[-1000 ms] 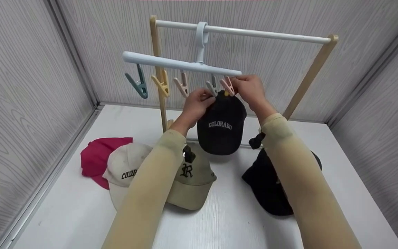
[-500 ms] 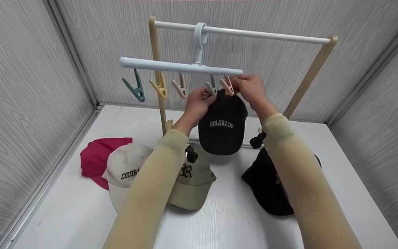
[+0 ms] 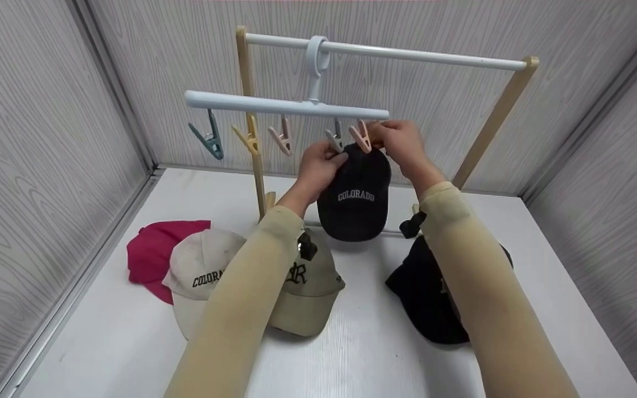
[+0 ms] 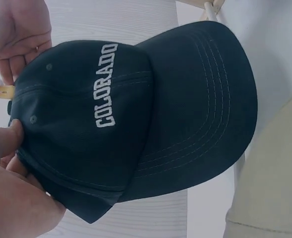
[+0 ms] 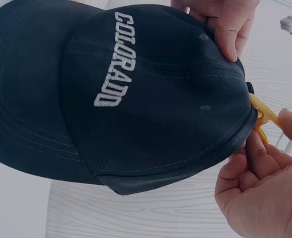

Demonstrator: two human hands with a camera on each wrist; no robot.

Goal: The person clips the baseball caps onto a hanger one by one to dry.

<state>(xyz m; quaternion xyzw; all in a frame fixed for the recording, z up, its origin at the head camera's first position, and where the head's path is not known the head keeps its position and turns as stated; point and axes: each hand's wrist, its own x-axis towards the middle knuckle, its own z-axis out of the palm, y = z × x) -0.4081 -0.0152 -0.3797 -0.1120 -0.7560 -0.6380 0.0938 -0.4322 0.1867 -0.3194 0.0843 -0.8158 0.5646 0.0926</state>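
A black baseball cap (image 3: 354,204) lettered COLORADO hangs brim-down under the right end of a pale blue clip hanger (image 3: 274,105). My left hand (image 3: 317,170) pinches the crown near the cap's back edge, its thumb on the fabric in the left wrist view. At that same edge, a yellow clip (image 5: 261,115) has its jaws at the cap's rim. My right hand (image 5: 265,183) pinches this clip's handles between thumb and fingers. A pink clip (image 3: 360,137) and a grey clip (image 3: 335,137) hang in front of the hands in the head view.
The hanger hooks over a white rod (image 3: 418,54) on a wooden-legged rack. More clips dangle at left: teal (image 3: 209,138), yellow (image 3: 247,135) and pale pink (image 3: 282,137). On the table lie red (image 3: 155,254), cream (image 3: 202,276), khaki (image 3: 307,304) and black (image 3: 429,298) caps.
The hanger has shifted left, its left end and clips moving most. The COLORADO cap has risen slightly in the last half second. Both hands keep their hold, nearly still.
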